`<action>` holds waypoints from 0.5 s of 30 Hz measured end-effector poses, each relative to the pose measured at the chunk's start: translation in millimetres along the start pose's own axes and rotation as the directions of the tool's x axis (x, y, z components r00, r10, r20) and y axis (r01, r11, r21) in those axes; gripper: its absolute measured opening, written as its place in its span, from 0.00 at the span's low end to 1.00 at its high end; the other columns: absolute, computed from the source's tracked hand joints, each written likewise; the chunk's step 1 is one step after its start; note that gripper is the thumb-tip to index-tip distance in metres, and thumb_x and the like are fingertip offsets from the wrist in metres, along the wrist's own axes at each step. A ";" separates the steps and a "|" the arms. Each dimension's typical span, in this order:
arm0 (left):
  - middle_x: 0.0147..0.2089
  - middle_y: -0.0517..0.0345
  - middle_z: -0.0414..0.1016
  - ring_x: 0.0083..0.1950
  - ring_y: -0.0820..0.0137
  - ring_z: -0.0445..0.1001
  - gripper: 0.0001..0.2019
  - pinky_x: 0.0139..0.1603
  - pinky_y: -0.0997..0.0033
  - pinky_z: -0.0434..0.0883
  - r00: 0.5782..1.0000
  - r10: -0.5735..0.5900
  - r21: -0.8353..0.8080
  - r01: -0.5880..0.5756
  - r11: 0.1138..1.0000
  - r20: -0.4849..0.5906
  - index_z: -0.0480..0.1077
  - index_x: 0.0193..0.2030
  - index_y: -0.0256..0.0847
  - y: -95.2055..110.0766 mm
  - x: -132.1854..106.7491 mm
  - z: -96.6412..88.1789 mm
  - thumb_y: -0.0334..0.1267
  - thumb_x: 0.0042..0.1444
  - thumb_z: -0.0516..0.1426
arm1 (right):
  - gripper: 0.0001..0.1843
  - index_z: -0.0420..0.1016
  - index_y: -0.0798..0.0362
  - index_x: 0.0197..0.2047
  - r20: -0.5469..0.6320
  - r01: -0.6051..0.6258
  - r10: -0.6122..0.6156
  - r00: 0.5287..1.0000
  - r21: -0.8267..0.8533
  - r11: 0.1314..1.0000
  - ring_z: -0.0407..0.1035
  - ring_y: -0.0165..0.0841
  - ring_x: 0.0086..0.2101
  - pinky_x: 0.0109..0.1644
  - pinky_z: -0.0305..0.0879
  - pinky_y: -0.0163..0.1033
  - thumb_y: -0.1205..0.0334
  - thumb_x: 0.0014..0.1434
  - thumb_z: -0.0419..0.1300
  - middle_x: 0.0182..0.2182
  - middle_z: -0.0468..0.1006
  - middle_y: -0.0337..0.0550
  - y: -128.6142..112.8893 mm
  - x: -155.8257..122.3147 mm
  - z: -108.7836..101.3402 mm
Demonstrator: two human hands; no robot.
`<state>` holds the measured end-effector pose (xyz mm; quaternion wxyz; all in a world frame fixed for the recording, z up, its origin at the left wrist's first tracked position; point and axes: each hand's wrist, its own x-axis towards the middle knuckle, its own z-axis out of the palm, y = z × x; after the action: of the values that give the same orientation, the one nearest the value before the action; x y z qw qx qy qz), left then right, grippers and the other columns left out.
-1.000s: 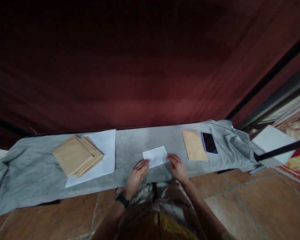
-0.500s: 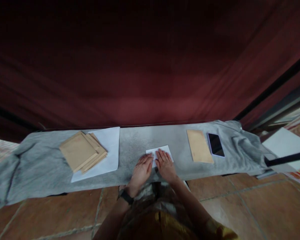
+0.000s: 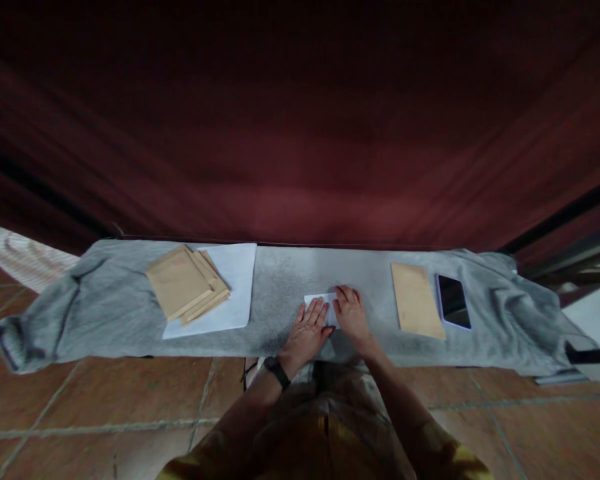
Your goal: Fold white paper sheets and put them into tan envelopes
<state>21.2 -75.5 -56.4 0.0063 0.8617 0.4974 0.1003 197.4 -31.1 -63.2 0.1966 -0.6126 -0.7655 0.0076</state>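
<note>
A small folded white paper (image 3: 319,302) lies on the grey cloth (image 3: 275,293) in front of me. My left hand (image 3: 307,331), with a dark watch at the wrist, lies flat on it with fingers stretched out. My right hand (image 3: 351,313) presses flat on the paper's right part, fingers extended. Most of the paper is hidden under both hands.
A stack of brown envelopes (image 3: 186,283) rests on a white sheet (image 3: 235,287) to the left. To the right lie a single brown envelope (image 3: 417,300) and a dark phone (image 3: 453,301). A dark red curtain hangs behind; tiled floor is below the bench edge.
Both hands moved from the paper's sides onto it and now press it flat; the visible paper looks smaller. The camera view shifted, so everything sits further right.
</note>
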 end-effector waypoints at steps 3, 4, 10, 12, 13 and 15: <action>0.75 0.44 0.57 0.77 0.60 0.52 0.29 0.76 0.50 0.53 0.999 0.044 -0.007 -0.044 0.999 0.031 0.57 0.73 0.36 -3.0 1.4 -4.0 0.48 0.71 0.49 | 0.21 0.73 0.55 0.61 -0.006 0.014 -0.014 1.000 -0.004 1.000 0.68 0.42 0.55 0.68 0.53 0.53 0.64 0.71 0.47 0.55 0.77 0.54 6.3 3.2 -1.8; 0.75 0.44 0.57 0.77 0.60 0.53 0.29 0.76 0.50 0.52 0.998 0.049 -0.006 -0.049 0.999 0.038 0.57 0.73 0.36 -2.8 1.6 -4.9 0.48 0.71 0.49 | 0.20 0.73 0.55 0.60 -0.012 0.021 -0.021 1.000 -0.002 1.000 0.68 0.42 0.54 0.68 0.52 0.54 0.64 0.71 0.47 0.54 0.77 0.54 8.3 1.9 -1.9; 0.75 0.45 0.57 0.77 0.62 0.54 0.25 0.76 0.51 0.49 0.993 0.098 0.000 -0.098 0.995 0.065 0.58 0.72 0.36 4.0 3.4 -8.7 0.42 0.72 0.45 | 0.21 0.72 0.56 0.61 -0.056 -0.017 0.019 0.998 0.031 0.999 0.65 0.45 0.57 0.69 0.50 0.59 0.63 0.71 0.46 0.55 0.76 0.56 13.6 -8.6 -0.8; 0.76 0.44 0.56 0.77 0.62 0.53 0.26 0.76 0.50 0.49 0.993 0.097 0.006 -0.098 0.995 0.069 0.57 0.73 0.34 6.7 3.9 -9.8 0.41 0.72 0.43 | 0.22 0.71 0.56 0.62 -0.083 -0.034 0.042 0.996 0.093 0.995 0.63 0.45 0.60 0.69 0.51 0.60 0.61 0.72 0.45 0.58 0.73 0.58 10.4 -11.7 1.0; 0.76 0.42 0.55 0.77 0.61 0.52 0.27 0.76 0.50 0.48 0.993 0.092 0.009 -0.093 0.996 0.071 0.56 0.73 0.33 8.3 4.2 -10.0 0.42 0.72 0.43 | 0.23 0.70 0.56 0.63 -0.096 -0.036 0.050 0.994 0.141 0.989 0.62 0.44 0.61 0.69 0.53 0.60 0.60 0.72 0.44 0.60 0.71 0.58 7.8 -13.9 2.4; 0.76 0.40 0.54 0.77 0.59 0.51 0.27 0.76 0.49 0.48 0.993 0.086 0.010 -0.087 0.996 0.076 0.56 0.73 0.31 12.1 5.2 -9.7 0.42 0.72 0.44 | 0.25 0.66 0.55 0.66 -0.102 -0.026 0.053 0.993 0.246 0.969 0.61 0.42 0.63 0.68 0.57 0.56 0.56 0.73 0.42 0.64 0.68 0.57 1.1 -20.6 5.9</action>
<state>32.3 -78.1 -44.8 0.0149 0.8856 0.4596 0.0644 200.1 -48.9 -75.0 0.3113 -0.5983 -0.7347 0.0724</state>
